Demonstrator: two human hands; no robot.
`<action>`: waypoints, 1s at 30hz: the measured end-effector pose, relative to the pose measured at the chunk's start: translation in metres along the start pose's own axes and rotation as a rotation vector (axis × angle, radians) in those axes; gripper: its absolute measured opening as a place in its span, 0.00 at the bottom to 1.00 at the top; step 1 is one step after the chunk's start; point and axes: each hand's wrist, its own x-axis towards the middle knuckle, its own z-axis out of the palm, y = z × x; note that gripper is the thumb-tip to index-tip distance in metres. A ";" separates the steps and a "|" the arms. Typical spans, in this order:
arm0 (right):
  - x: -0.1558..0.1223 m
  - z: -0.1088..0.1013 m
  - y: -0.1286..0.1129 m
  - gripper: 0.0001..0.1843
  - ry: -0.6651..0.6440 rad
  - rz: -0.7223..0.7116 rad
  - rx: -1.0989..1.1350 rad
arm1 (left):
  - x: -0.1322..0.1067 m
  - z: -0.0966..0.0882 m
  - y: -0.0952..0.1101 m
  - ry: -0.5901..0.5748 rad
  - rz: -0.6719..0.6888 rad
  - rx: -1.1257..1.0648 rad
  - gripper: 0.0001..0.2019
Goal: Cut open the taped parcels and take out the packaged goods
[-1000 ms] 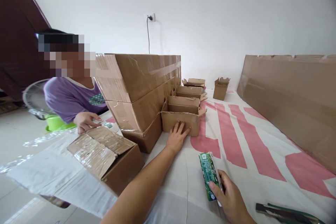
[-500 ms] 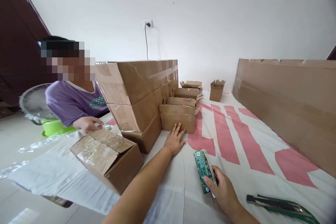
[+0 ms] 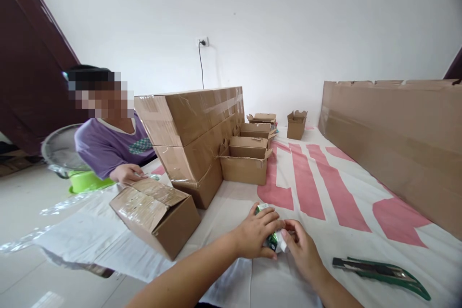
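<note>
A small green-and-white printed carton is just above the cloth in front of me, mostly covered by my hands. My left hand lies across the top of it, fingers wrapped over. At its right side, the bent fingers of my right hand grip the white edge. Beyond them stands an open cardboard box, with two similar boxes behind it. A green utility knife rests on the cloth to the right of my right hand.
Taped cardboard cartons are stacked left of centre, with a flapped box in front. A co-worker sits at the left. Another small box is farther back. A large cardboard panel borders the right side.
My left hand has left the front of the open box and come back onto the green carton. My right hand still holds the carton, now at its right edge. The view has shifted slightly.
</note>
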 end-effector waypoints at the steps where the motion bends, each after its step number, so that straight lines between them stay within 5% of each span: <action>1: 0.000 0.000 0.001 0.26 0.016 -0.001 0.000 | -0.003 0.003 -0.005 0.001 -0.027 0.038 0.39; 9: 0.001 0.005 0.004 0.17 0.035 -0.051 -0.181 | -0.001 0.006 -0.063 0.198 -0.649 0.439 0.27; 12: 0.001 0.004 0.002 0.15 -0.001 -0.049 -0.203 | 0.004 0.004 -0.087 0.273 -0.784 0.469 0.25; 18: -0.004 0.004 -0.001 0.15 -0.040 -0.039 -0.237 | 0.002 0.013 -0.113 0.354 -0.825 0.431 0.22; 30: -0.012 0.006 -0.007 0.12 -0.086 -0.081 -0.266 | 0.000 0.018 -0.118 0.347 -0.788 0.281 0.24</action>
